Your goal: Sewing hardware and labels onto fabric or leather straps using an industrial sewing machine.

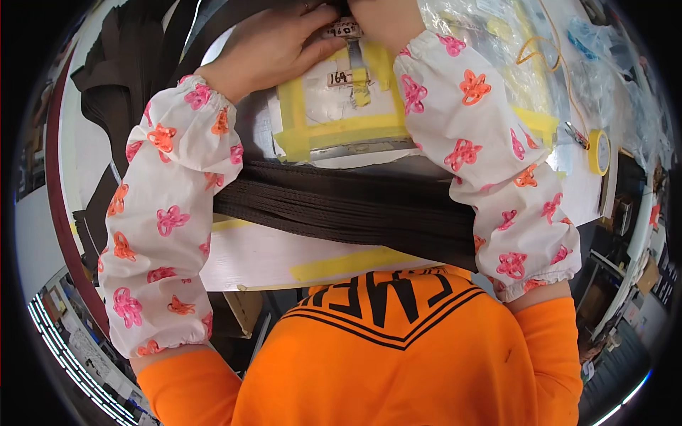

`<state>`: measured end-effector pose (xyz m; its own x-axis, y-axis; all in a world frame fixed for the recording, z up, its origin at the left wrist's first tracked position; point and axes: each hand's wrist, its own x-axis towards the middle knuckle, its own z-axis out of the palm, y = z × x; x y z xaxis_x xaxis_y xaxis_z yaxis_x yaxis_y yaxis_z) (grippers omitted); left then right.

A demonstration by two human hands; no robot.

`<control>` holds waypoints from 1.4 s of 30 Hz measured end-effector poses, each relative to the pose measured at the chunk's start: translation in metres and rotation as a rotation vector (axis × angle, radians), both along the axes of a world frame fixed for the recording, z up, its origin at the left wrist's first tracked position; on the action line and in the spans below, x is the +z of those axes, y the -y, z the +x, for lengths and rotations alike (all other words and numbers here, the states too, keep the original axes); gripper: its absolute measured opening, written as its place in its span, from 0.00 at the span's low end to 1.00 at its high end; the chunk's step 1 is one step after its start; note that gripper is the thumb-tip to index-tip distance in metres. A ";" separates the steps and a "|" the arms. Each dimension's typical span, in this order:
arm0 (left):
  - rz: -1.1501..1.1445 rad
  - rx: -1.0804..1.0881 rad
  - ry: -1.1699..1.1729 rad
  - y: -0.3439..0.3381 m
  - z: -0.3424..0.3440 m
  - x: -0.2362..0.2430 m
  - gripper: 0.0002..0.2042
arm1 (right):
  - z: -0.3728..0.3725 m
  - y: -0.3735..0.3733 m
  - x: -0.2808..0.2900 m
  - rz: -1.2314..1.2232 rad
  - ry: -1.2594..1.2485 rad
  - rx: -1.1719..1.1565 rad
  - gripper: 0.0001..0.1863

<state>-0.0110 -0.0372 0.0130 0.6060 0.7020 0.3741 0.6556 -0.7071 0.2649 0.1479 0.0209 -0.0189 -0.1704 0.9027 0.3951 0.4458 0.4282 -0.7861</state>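
Note:
My left hand (273,53) reaches to the upper edge of the head view, over a plate (320,110) bordered with yellow tape. Its thumb and forefinger are stretched out and apart beside small written labels (342,77). Behind that hand a dark strap (217,28) slants up out of the picture. My right hand (387,21) is close by on the right, cut off by the upper edge, so its fingers are hidden. Below both hands, a thick bundle of dark brown woven straps (341,209) lies across the work surface between my forearms.
More dark straps (117,78) hang in folds at the left. On the right are crumpled clear plastic (604,78), an orange cord (558,42), small snips (577,135) and a yellow tape roll (599,152). The table's pale front edge (241,263) runs before my body.

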 end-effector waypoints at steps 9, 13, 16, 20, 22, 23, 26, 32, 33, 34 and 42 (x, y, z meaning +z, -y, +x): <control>0.013 -0.106 -0.017 -0.012 -0.009 -0.002 0.12 | 0.026 0.037 0.007 0.075 0.161 0.324 0.10; 0.026 -0.074 -0.037 -0.005 -0.007 0.004 0.09 | 0.014 0.035 -0.002 0.274 0.394 0.239 0.10; -0.235 0.175 -0.248 -0.002 -0.014 0.005 0.10 | -0.002 0.045 0.001 0.474 0.751 0.047 0.10; -0.471 0.206 -0.221 0.029 0.007 0.055 0.09 | -0.021 0.049 0.015 0.231 1.054 0.103 0.12; -0.290 0.027 0.187 0.044 0.005 0.069 0.11 | -0.015 0.043 -0.020 0.422 0.638 -0.013 0.13; -0.157 0.051 0.114 0.045 0.001 0.063 0.12 | -0.025 0.046 -0.019 0.508 0.409 -0.017 0.14; 0.089 0.124 -0.069 0.019 -0.004 0.011 0.18 | -0.012 0.047 0.000 0.521 0.856 -0.014 0.15; 0.045 0.140 -0.081 -0.002 -0.029 -0.015 0.13 | 0.006 0.032 0.017 0.373 0.925 0.238 0.19; 0.111 0.100 -0.121 -0.007 -0.031 -0.013 0.13 | 0.010 0.026 0.019 0.330 0.887 0.321 0.19; 0.179 0.054 -0.162 -0.013 -0.031 -0.011 0.13 | 0.016 0.021 0.022 0.285 0.851 0.397 0.20; 0.170 -0.019 -0.005 -0.022 -0.040 -0.026 0.11 | 0.014 0.040 0.023 0.471 1.022 0.287 0.21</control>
<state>-0.0511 -0.0152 -0.0130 0.6208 0.6171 0.4835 0.6422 -0.7540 0.1376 0.1615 -0.0190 0.0041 -0.7784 0.5793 0.2418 0.6196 0.7709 0.1477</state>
